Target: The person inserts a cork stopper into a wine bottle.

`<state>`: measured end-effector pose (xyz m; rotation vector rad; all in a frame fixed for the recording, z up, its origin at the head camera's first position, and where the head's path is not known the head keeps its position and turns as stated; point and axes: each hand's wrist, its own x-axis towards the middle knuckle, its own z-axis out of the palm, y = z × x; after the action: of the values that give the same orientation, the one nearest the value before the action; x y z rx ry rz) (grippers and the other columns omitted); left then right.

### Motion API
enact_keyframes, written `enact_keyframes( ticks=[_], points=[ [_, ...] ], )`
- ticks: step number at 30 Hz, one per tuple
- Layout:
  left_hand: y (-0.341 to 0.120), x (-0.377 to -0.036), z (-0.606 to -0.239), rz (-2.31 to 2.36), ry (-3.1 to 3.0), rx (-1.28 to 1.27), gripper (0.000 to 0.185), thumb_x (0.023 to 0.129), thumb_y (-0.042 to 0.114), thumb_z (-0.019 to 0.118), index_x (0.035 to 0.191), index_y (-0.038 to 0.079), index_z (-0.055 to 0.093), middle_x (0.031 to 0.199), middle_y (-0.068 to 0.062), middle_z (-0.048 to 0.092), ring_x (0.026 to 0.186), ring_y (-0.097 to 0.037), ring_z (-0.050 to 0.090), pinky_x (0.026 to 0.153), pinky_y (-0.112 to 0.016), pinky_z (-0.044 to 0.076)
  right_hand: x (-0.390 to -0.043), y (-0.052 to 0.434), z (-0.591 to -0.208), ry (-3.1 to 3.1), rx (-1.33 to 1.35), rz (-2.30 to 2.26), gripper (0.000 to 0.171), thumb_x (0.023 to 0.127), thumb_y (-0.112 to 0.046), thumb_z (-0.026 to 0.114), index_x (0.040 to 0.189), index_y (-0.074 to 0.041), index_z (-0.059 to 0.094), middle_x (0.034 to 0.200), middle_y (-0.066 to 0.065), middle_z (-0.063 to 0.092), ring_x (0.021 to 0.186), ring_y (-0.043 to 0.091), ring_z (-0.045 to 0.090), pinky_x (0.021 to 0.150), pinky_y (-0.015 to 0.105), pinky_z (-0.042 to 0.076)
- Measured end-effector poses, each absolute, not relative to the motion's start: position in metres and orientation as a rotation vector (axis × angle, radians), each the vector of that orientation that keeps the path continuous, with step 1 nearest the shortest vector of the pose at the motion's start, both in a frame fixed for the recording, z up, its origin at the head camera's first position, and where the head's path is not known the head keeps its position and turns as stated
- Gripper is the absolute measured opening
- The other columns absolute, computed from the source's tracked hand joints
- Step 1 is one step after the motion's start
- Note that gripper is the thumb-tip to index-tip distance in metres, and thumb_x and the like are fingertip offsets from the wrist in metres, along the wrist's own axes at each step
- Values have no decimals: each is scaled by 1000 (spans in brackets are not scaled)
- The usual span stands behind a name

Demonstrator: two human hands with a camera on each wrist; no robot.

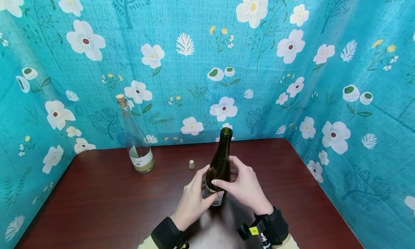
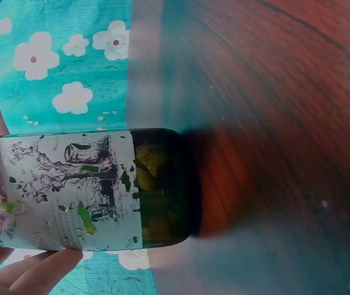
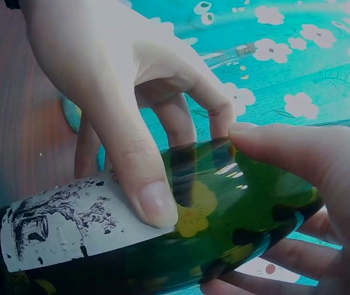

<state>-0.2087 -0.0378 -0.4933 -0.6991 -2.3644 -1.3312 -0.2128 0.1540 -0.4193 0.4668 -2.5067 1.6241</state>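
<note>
A dark green glass bottle stands upright on the table, its mouth uncorked. My left hand grips its lower body from the left, thumb across the worn white label. From the right, my right hand holds the bottle a little higher, at the shoulder, with its thumb on the front. In the right wrist view, the left thumb lies on the label's upper edge, and fingers of both hands wrap partly behind the green glass. A small cork stands on the table, left of the bottle and apart from both hands.
At the back left stands a clear glass bottle with a cork in its neck and a white label. The dark red-brown table meets a turquoise flowered curtain along its back and sides.
</note>
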Motion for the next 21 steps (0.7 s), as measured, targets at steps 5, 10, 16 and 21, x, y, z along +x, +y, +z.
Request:
enact_keyframes(
  ticks=[5,10,16,21],
  points=[
    [-37,-210,-493,-1353,-2376,-694,85,85,28,86,154,19,36,143,-3,55,115,-18,65,83,-34,57,-213,154,-419,-2509,460,1622,62,79,-27,91,133,-26,59,113,-6,71,94,10,72,80,28,57],
    [-37,-211,-492,-1340,-2395,-675,85,85,29,86,152,17,37,144,-5,54,115,-20,65,83,-36,58,-213,154,-420,-2532,454,1599,65,79,-28,91,135,-27,57,116,-6,70,99,12,71,83,29,57],
    [-37,-210,-491,-1338,-2411,-669,84,86,30,86,152,17,36,145,-7,53,114,-22,65,83,-38,58,-214,155,-423,-2531,453,1602,65,79,-30,91,135,-29,57,117,-5,69,103,16,70,85,30,57],
    [-45,-214,-498,-1308,-2410,-708,72,94,37,76,153,20,38,146,-4,53,114,-21,65,84,-38,58,-215,155,-427,-2514,456,1614,63,79,-30,91,133,-31,58,117,-6,69,106,13,69,85,31,57]
  ],
)
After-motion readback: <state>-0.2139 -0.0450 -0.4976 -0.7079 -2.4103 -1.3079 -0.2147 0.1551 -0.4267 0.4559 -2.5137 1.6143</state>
